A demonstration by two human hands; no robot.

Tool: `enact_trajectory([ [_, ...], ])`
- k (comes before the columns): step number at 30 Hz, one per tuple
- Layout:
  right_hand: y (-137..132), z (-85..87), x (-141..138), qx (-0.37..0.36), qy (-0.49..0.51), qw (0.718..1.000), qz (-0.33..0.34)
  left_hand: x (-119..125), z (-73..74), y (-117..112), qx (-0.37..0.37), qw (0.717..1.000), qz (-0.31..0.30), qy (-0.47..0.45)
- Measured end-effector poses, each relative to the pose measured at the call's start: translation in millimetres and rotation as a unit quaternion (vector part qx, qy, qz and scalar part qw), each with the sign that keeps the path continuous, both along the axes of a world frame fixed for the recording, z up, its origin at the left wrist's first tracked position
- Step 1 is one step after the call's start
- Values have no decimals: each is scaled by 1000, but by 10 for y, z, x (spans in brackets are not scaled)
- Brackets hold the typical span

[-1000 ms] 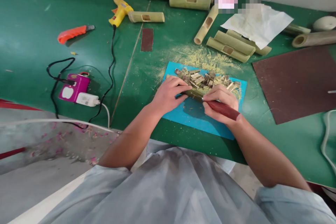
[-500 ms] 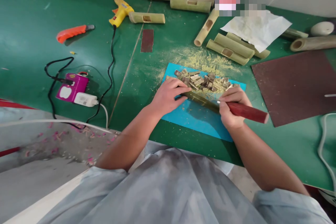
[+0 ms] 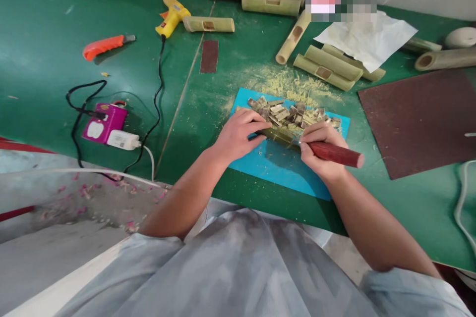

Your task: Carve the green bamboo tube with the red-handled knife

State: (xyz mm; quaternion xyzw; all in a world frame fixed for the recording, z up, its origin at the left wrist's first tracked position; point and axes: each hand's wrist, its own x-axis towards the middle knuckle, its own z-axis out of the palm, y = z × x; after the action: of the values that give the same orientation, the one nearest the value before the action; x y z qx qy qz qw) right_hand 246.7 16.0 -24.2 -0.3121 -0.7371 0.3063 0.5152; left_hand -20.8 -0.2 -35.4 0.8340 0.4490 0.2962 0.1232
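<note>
My left hand (image 3: pixel 243 133) is closed around the left end of a green bamboo tube (image 3: pixel 278 134) lying over a blue sheet (image 3: pixel 267 163). In my right hand (image 3: pixel 322 151) is a carving tool with a red wooden handle (image 3: pixel 340 154), perhaps a chisel. Its short metal part reaches the tube's upper side near a cut outline; the tip is too small to make out. My right fingers hide the tube's right end. Just beyond the tube, a heap of bamboo chips (image 3: pixel 290 111) lies on the sheet, with pale sawdust (image 3: pixel 286 83) behind it.
Several notched bamboo tubes (image 3: pixel 271 5) lie along the back. A yellow glue gun (image 3: pixel 171 15), an orange utility knife (image 3: pixel 107 47) and a purple power strip (image 3: pixel 104 124) with cords are at left. To the right are a brown board (image 3: pixel 420 124) and a crumpled paper (image 3: pixel 366 39).
My right hand and the red-handled tool have moved left along the bamboo tube, closer to my left hand. The left hand keeps its hold on the tube.
</note>
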Motion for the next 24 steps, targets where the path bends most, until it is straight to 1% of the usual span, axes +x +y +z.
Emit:
enact_trajectory([
  [5, 28, 50, 15, 13, -24, 1000, 13, -3, -10, 2, -10, 1000, 4, -3],
  [10, 39, 129, 25, 1, -51, 996, 73, 1, -7, -1, -23, 1000, 4, -5],
  [17, 57, 143, 56, -9, -38, 996, 77, 8, 14, -7, -30, 1000, 7, 3],
  [24, 63, 136, 77, -12, -41, 996, 85, 6, 7, -7, -8, 1000, 6, -2],
])
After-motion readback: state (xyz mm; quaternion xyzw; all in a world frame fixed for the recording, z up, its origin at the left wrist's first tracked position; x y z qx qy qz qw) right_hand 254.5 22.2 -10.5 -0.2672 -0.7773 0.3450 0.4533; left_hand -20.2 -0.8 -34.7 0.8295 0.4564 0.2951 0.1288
